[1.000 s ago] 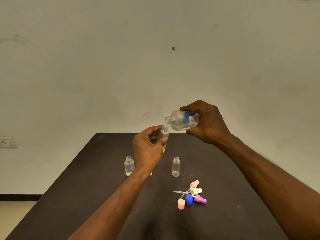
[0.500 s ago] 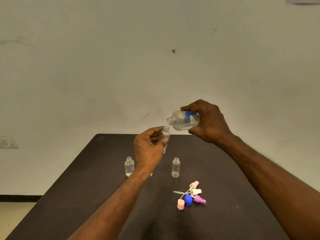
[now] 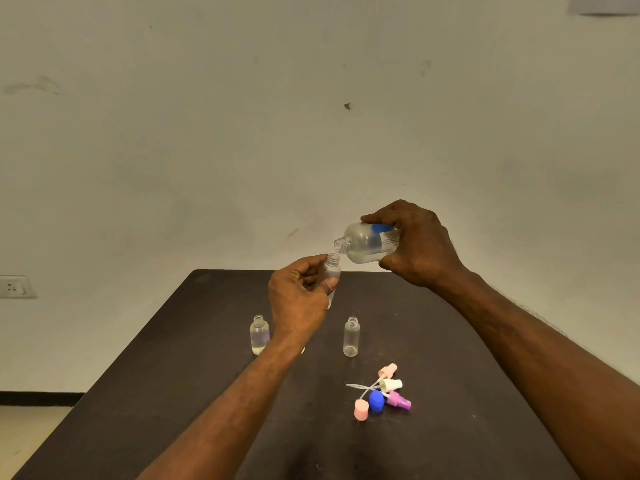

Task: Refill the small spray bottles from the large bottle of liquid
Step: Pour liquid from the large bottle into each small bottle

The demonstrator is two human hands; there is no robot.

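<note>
Clear plastic everywhere: pouring setup over the dark table

Clear large bottle [image 3: 369, 242] is in the right hand [image 3: 417, 245], tipped on its side with the open neck pointing left and slightly down. Fingers are wrapped tight round the labelled end, thumb underneath. Some liquid pools along its lower side.

Left hand [image 3: 298, 301] is closed around a small spray bottle [image 3: 332, 271], held upright above the far half of the dark table [image 3: 173, 375], its open mouth just below and a touch left of the big bottle's neck. Can't tell if the two necks touch, or if anything's flowing.

On the table, two more small bottles stand uncapped: left bottle [image 3: 259, 335] beside the left wrist with some liquid in the bottom, right bottle [image 3: 351, 337] on the other side of the wrist, looks empty.

Nearer than those sits a heap of spray tops [image 3: 389, 384] with a blue cap [image 3: 376, 401] and a pink cap [image 3: 361, 409] touching it
</note>
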